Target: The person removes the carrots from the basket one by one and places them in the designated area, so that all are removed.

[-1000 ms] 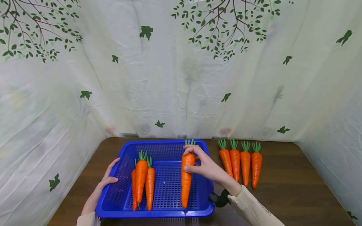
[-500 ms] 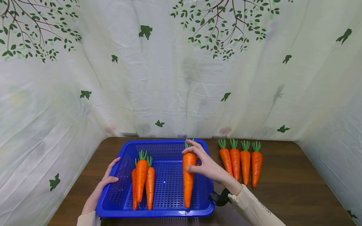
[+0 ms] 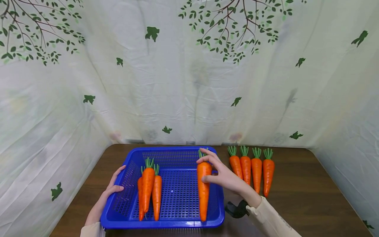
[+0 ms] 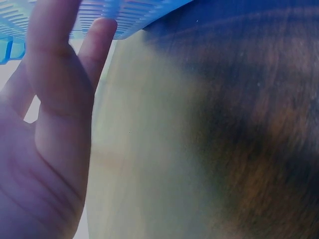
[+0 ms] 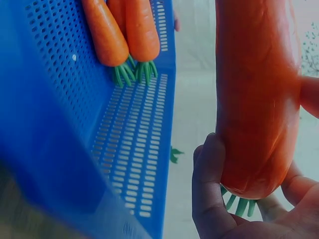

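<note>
In the head view, my right hand (image 3: 220, 174) pinches an orange carrot (image 3: 203, 192) with green stems over the right end of a blue plastic basket (image 3: 163, 224). Thumb and fingers hold it near its top, the tip pointing towards me. The right wrist view shows this carrot (image 5: 256, 99) large, above the basket's slotted wall (image 5: 142, 154). My left hand (image 3: 106, 192) grips the basket's left side, thumb over the rim; its fingers (image 4: 55, 74) meet the slotted wall in the left wrist view. Inside, at the left, lie three carrots (image 3: 148, 187), one partly on top.
Right of the basket, several carrots (image 3: 268, 176) lie side by side on the brown wooden table (image 3: 308, 194), stems towards the back. My right forearm partly covers the row's near end. A pale curtain (image 3: 183, 85) with leaf prints encloses the back and sides.
My right hand has shifted a little to the right with the carrot, towards the basket's right wall. The left hand, the basket and the other carrots stay where they were.
</note>
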